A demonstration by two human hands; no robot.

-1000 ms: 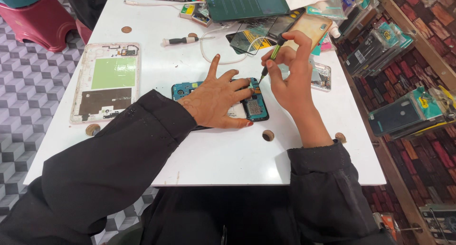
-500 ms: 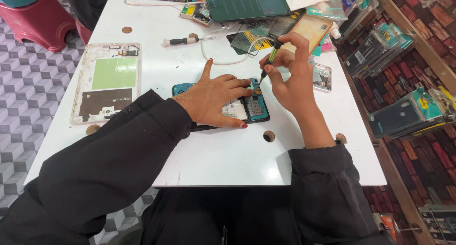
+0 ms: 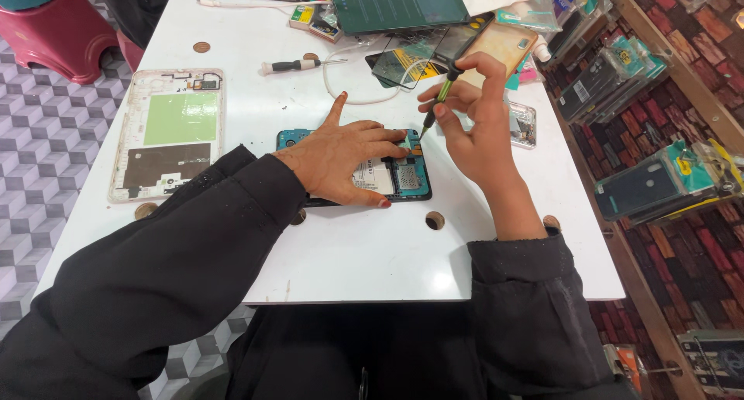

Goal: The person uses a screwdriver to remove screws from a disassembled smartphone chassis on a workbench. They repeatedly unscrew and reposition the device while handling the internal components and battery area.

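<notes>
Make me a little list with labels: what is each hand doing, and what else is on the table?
left hand: pressed flat on the opened phone
right hand: holds a small screwdriver, tip at the phone's top edge
table: white
left side: opened tablet shell
far side: second screwdriver, white cable

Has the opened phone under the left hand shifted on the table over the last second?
No. The opened phone lies in the same place relative to the round hole in the white table, pinned by the left hand.
</notes>
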